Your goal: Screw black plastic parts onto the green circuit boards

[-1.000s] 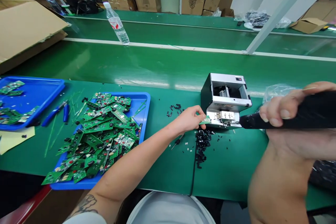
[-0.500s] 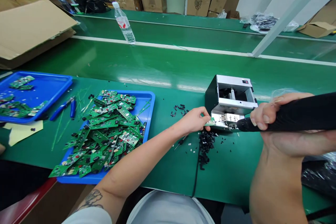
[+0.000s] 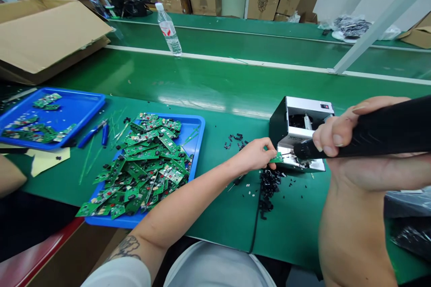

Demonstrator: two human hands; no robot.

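Observation:
My left hand is closed in a pinch on the end of a small green circuit board. The board's other end lies at the metal front plate of a black and silver machine. In my right hand is a thick black tool that looks like an electric screwdriver. It is held level, and its ribbed collar is above the front plate, just right of the board. The collar and my fingers cover part of the plate, so the tool's very tip is hidden.
A blue tray heaped with circuit boards stands left; another blue tray is farther left, with pliers between. Black plastic bits lie before the machine. A bottle stands behind. Someone else's arm shows far left.
The electric screwdriver has moved left across the machine's front plate, its collar now closer to the circuit board. My left hand keeps its pinch. The whole view has shifted slightly.

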